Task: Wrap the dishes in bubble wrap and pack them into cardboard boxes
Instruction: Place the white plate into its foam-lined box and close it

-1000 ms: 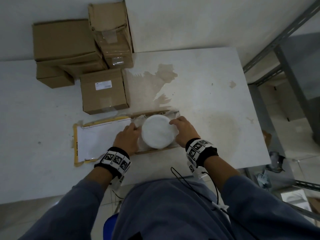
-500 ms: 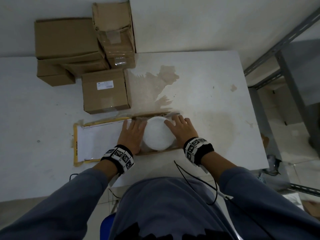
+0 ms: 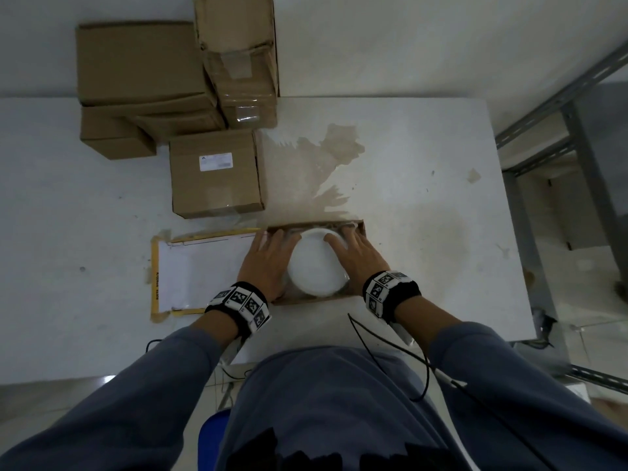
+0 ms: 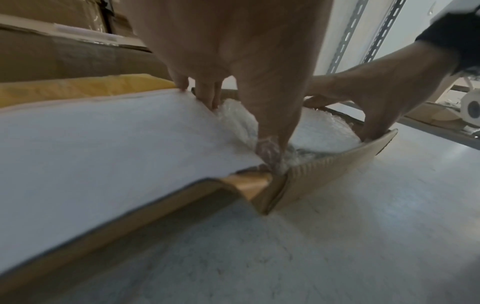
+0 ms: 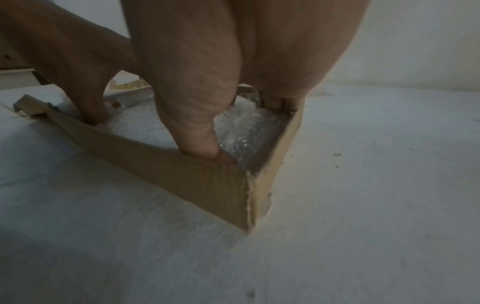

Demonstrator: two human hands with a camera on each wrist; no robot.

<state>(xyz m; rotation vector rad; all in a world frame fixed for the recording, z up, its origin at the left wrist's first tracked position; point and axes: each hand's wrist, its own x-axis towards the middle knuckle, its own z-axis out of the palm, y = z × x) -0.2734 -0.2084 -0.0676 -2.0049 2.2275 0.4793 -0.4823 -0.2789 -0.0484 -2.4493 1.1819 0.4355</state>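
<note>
A round white dish wrapped in bubble wrap lies in a shallow open cardboard box near the table's front edge. Its lid, white inside with yellow tape edges, lies flat to the left. My left hand lies flat along the dish's left side, fingers straight, its thumb pushing wrap into the box corner. On the dish's right side my right hand does the same, with its thumb pressing wrap down behind the front wall.
Several closed cardboard boxes are stacked at the back left, one labelled box just behind the lid. A brown stain marks the white table. Grey metal shelving stands past the table's right edge. A black cable hangs by my right wrist.
My hands were curled round the dish's sides. Their fingers have straightened and slid forward and down beside the dish into the box.
</note>
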